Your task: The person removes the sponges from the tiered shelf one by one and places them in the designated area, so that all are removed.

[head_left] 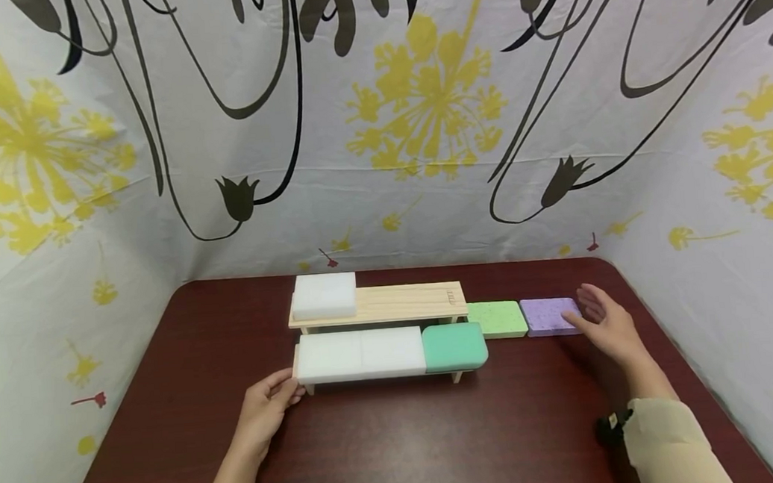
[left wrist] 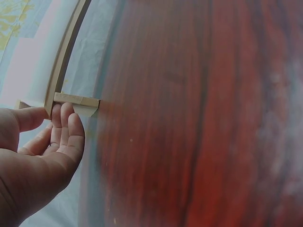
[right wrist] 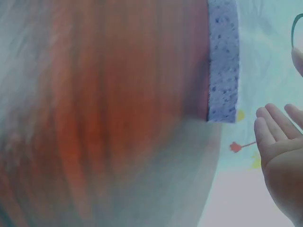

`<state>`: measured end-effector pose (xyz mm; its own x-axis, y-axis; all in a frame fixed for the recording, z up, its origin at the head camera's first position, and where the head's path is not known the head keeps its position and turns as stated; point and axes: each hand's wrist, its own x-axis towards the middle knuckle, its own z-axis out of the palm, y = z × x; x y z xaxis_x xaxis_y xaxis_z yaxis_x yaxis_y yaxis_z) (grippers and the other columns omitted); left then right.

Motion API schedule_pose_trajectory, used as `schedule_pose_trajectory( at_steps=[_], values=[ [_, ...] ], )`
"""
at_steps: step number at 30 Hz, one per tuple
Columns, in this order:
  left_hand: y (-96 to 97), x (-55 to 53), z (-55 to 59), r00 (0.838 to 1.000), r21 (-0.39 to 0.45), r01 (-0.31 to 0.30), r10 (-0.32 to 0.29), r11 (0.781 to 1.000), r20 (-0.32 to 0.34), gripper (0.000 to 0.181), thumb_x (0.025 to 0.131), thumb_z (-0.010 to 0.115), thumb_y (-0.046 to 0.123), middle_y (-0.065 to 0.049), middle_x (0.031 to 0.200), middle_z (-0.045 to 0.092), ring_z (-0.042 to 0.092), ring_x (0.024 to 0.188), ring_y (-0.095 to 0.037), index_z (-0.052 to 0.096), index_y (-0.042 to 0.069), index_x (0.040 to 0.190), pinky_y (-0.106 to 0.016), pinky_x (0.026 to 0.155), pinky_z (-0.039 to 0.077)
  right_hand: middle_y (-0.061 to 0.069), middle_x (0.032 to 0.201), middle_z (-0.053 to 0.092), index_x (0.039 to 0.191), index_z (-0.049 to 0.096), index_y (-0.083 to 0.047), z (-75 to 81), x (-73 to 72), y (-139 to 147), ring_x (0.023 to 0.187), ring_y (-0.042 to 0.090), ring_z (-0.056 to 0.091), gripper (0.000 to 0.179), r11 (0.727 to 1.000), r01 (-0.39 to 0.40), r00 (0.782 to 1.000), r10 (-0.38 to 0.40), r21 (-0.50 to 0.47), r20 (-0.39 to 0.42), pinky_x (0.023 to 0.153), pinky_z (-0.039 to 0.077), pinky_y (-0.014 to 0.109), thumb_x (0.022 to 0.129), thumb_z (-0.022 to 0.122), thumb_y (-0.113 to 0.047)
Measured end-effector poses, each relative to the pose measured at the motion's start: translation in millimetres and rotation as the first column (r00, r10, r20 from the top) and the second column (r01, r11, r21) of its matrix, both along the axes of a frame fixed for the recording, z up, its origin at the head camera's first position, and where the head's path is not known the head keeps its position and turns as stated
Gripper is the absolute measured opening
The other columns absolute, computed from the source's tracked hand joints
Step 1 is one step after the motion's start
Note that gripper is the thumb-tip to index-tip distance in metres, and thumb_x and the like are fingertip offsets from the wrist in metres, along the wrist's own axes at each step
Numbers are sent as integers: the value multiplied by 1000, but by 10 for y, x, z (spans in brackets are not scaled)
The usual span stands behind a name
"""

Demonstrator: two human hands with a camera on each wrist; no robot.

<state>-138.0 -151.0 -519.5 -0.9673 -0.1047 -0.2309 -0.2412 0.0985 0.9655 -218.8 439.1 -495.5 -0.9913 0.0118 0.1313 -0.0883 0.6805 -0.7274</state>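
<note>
The left end of the front wooden stand point(left wrist: 78, 100) is pinched by the left hand point(head_left: 270, 403), with the thumb put on top and the other fingers tucked under the board, close to a short leg. On this stand, 2 white blocks point(head_left: 362, 354) are set side by side, and a teal block point(head_left: 455, 346) with round corners is set at their right end, so the top is covered by a row of 3. Just behind it, a back wooden stand point(head_left: 407, 301) can be seen, with a white block point(head_left: 325, 294) put on its left end and small dark marks printed near its right end. To the right of the back stand, a light green block point(head_left: 497, 320) and a purple block point(head_left: 546, 316) are laid flat on the dark red table point(head_left: 401, 450), end to end in a line. The right hand point(head_left: 611, 327) is held wide open beside the right end of the purple block, with the thumb spread from the fingers, and nothing is gripped by it. Whether the purple block is touched by the thumb cannot be told. The right arm is covered by a pale sleeve point(head_left: 669, 439). Behind the table, a white cloth point(head_left: 371, 220) is hung, with yellow and dark flowers printed on it.
</note>
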Motion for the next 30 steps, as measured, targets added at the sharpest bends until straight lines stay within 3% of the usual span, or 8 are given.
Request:
schedule_pose_trajectory(
  at_steps=[8,15,30],
  values=[
    [-5,-4,-1,1000,7,-2,2,1000,8,35,104,55,6,-20,111,70,68,96,-17,56,-12,134,-21,81,58,31,144,49,153,35,3,158,8,-190,128,50,50,76,999,-15,995,17,29,-97,92,39,0,93,76,-23],
    [2,12,7,1000,9,9,-9,1000,-2,37,104,55,6,-22,113,69,67,96,-16,54,-14,135,-22,81,58,30,145,48,152,37,2,334,38,-398,130,50,48,70,996,-87,990,88,13,-106,94,36,-1,96,73,-21],
    [4,-5,-2,1000,2,9,-9,1000,0,34,104,54,5,-21,113,69,67,99,-20,56,-11,134,-22,83,58,27,142,53,148,44,4,466,112,-845,130,46,50,60,984,-177,967,173,-6,-186,99,37,2,96,71,-10]
  ],
)
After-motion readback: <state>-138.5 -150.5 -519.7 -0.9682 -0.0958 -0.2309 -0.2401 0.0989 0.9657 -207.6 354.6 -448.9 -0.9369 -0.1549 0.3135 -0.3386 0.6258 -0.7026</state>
